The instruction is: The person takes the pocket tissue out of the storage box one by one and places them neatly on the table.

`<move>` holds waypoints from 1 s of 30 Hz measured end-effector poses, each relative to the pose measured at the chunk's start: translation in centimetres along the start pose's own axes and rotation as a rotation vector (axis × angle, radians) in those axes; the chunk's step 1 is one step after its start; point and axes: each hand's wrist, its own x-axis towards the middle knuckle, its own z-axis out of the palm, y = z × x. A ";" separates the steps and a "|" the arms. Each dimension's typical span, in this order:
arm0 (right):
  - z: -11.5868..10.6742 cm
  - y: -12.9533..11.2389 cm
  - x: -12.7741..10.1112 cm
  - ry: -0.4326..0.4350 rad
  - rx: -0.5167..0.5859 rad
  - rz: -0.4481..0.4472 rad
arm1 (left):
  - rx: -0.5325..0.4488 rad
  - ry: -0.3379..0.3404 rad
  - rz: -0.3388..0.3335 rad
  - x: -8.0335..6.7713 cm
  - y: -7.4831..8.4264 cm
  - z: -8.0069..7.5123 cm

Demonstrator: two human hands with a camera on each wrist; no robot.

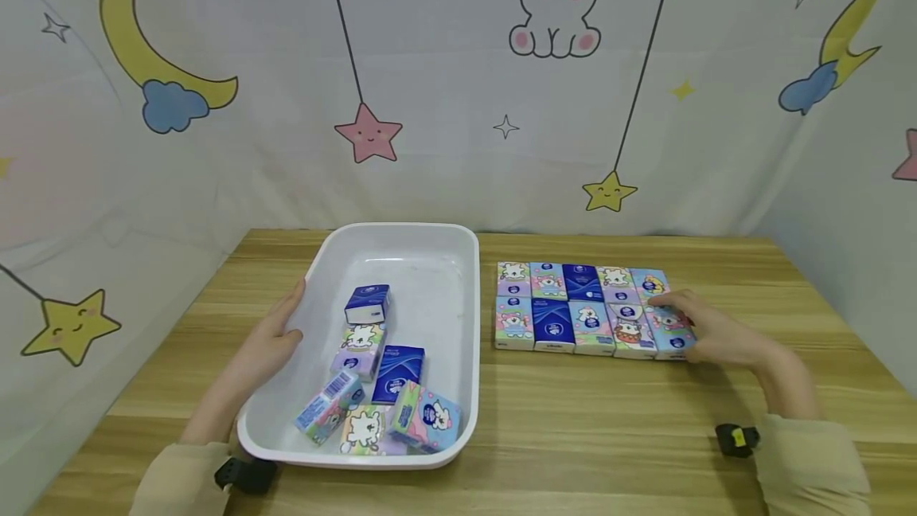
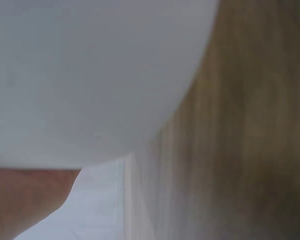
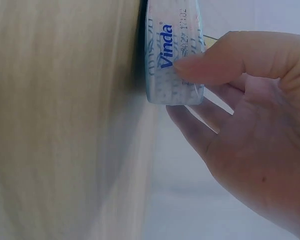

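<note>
A white plastic tub stands on the table's left half, with several tissue packs lying loose inside. My left hand grips the tub's left rim, its thumb on the rim. In the left wrist view the tub's outer wall hides most of that hand. To the right, tissue packs lie flat in two touching rows. My right hand pinches the tissue pack at the right end of the near row. In the right wrist view the thumb presses the pack's printed end, with the other fingers partly hidden behind.
Inside the tub, a dark blue pack lies toward the back, and a pink-and-blue pack leans at the front right. A patterned cloth hangs behind the wooden table.
</note>
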 end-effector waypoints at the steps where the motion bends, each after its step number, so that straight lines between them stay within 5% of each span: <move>1: 0.0 0.0 0.0 -0.002 0.002 0.000 | 0.002 0.001 0.001 0.0 0.0 0.0; 30: 0.0 -0.2 0.1 -0.011 0.029 0.000 | -0.010 -0.007 0.006 0.0 0.0 0.0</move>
